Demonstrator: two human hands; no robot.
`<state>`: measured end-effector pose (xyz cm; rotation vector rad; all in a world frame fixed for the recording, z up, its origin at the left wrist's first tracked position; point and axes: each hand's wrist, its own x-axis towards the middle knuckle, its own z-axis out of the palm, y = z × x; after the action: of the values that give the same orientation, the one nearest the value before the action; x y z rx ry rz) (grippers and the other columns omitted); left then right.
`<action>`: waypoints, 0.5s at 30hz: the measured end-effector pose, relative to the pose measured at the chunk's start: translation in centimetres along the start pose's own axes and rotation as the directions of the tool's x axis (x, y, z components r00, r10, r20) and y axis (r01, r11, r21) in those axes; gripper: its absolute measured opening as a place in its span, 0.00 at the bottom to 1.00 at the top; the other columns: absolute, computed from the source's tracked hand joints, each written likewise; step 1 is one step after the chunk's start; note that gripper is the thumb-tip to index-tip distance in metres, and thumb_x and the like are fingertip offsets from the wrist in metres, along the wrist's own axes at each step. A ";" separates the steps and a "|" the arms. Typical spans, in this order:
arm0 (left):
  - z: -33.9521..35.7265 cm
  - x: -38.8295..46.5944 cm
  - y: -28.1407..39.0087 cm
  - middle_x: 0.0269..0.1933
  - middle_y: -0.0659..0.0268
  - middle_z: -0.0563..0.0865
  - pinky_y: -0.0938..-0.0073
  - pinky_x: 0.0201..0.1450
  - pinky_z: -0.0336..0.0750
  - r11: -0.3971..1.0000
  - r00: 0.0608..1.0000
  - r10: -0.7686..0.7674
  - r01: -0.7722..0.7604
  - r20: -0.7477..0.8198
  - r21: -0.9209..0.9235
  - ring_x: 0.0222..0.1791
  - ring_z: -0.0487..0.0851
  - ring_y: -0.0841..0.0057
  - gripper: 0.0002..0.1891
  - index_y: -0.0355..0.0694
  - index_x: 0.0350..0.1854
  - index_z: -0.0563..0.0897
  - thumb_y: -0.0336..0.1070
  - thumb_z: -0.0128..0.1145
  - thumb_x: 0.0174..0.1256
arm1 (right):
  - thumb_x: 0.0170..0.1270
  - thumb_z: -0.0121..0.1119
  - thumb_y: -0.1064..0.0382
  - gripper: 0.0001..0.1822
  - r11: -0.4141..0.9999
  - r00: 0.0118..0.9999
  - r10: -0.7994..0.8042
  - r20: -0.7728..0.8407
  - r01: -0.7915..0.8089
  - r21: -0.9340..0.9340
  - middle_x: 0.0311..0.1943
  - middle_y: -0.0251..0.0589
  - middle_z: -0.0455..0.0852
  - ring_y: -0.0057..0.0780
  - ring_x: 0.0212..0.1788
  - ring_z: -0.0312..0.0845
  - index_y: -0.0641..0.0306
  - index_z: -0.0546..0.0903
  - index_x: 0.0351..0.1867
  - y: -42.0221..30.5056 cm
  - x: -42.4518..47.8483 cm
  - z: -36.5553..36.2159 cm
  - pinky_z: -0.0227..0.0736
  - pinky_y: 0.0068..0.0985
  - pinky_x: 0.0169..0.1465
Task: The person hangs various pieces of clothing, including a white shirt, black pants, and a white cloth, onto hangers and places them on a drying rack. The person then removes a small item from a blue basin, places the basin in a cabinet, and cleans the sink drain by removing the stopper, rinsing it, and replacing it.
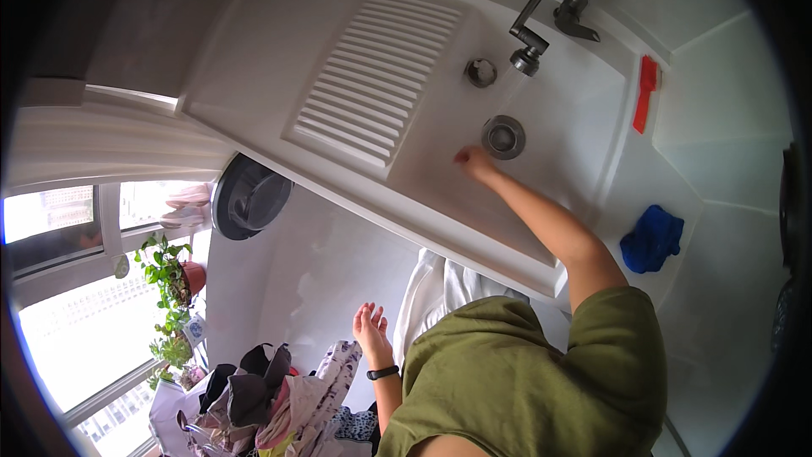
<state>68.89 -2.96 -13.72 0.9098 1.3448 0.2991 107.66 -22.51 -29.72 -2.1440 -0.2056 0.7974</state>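
Note:
My right hand (476,164) reaches down into a white laundry sink (571,133), beside the round metal drain (504,138). Its fingers look curled and blurred, and nothing shows in them. Above the basin hangs a dark grey swivel faucet (525,62), with a faint stream of water falling from its head. A metal overflow fitting (480,72) sits in the basin wall, left of the faucet head. The ridged washboard (380,70) is moulded into the sink's left side. Away from the sink, my left hand (373,330) is raised by my side, empty, fingers apart, with a black wristband (382,372) below it.
A red brush (645,94) and a crumpled blue cloth (653,238) lie on the right ledge. A washing machine's round door (252,197) stands left below the sink edge. Bunched laundry (273,393) is at lower left, near potted plants (168,285) by the window.

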 end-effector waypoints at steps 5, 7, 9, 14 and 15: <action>1.4 0.6 0.5 0.49 0.63 0.84 0.79 0.39 0.76 0.999 0.997 -0.021 0.019 0.073 0.036 0.42 0.85 0.76 0.11 0.40 0.51 0.78 0.37 0.55 0.73 | 0.64 0.57 0.61 0.16 0.938 0.924 -0.347 0.161 0.344 0.046 0.55 0.49 0.82 0.45 0.55 0.78 0.58 0.82 0.52 -3.0 -2.7 2.9 0.72 0.37 0.58; 1.7 0.6 0.8 0.49 0.64 0.84 0.79 0.39 0.76 0.999 0.997 0.000 -0.004 0.081 0.050 0.42 0.85 0.76 0.10 0.40 0.50 0.78 0.37 0.55 0.73 | 0.65 0.57 0.58 0.21 0.840 0.859 -0.483 0.168 0.509 -0.189 0.62 0.46 0.76 0.45 0.62 0.73 0.55 0.77 0.59 -3.1 -2.4 2.7 0.66 0.39 0.64; 2.0 0.5 1.0 0.49 0.64 0.84 0.79 0.38 0.76 0.997 0.996 0.032 -0.038 0.087 0.067 0.41 0.85 0.76 0.10 0.40 0.50 0.78 0.37 0.55 0.73 | 0.66 0.57 0.54 0.27 0.753 0.878 -0.422 0.227 0.479 -0.451 0.69 0.43 0.69 0.45 0.69 0.65 0.53 0.71 0.66 -2.8 -2.9 0.9 0.59 0.43 0.70; 1.5 0.3 -0.1 0.49 0.64 0.84 0.79 0.38 0.75 0.997 0.996 -0.001 -0.006 0.087 0.082 0.41 0.85 0.76 0.10 0.40 0.50 0.78 0.38 0.55 0.73 | 0.67 0.56 0.51 0.32 0.561 0.918 -0.396 -0.022 0.223 -0.797 0.73 0.42 0.62 0.45 0.75 0.54 0.53 0.64 0.71 -0.6 -3.8 -2.3 0.53 0.47 0.72; 1.7 0.2 -0.1 0.49 0.64 0.84 0.79 0.38 0.75 0.996 0.996 0.006 -0.014 0.093 0.086 0.41 0.85 0.76 0.10 0.40 0.50 0.78 0.38 0.55 0.73 | 0.67 0.56 0.51 0.32 0.569 0.930 -0.335 -0.153 0.071 -0.819 0.73 0.44 0.62 0.46 0.76 0.52 0.53 0.64 0.72 -0.8 -3.8 -2.6 0.52 0.48 0.72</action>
<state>70.49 -3.51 -14.00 0.9917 1.2759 0.2049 106.37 -25.20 -26.15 -2.9856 -0.7799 0.2081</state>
